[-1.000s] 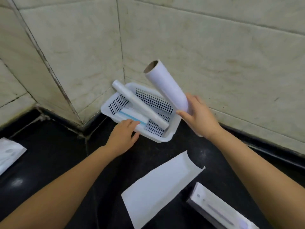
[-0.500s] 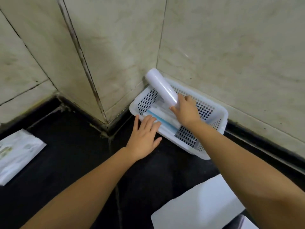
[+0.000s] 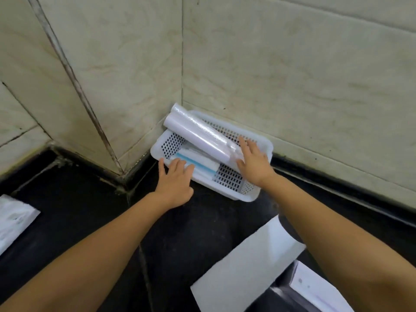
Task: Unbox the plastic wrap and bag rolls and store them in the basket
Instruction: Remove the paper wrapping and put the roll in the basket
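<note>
A white perforated basket (image 3: pixel 249 196) sits on the black counter, pushed into the corner of the tiled walls. A thick white roll (image 3: pixel 198 137) lies slantwise in it, its far end resting over the basket's back corner. Right behind it lies a thinner, glossy plastic wrap roll (image 3: pixel 195 121). A flat white pack with a blue stripe (image 3: pixel 199 162) lies along the basket's near side. My right hand (image 3: pixel 254 164) lies flat on the thick roll's near end, fingers stretched and apart. My left hand (image 3: pixel 175 180) rests on the basket's near rim, fingertips on the striped pack.
An empty white cardboard sleeve (image 3: pixel 244 266) lies on the counter in front of me, with a white box (image 3: pixel 315 291) beside it at the lower right. A white packet (image 3: pixel 13 221) lies at the far left. Tiled walls close off the back.
My right hand brought the thick roll down from the air and laid it in the basket, then flattened on its end. My left hand stayed at the basket's rim.
</note>
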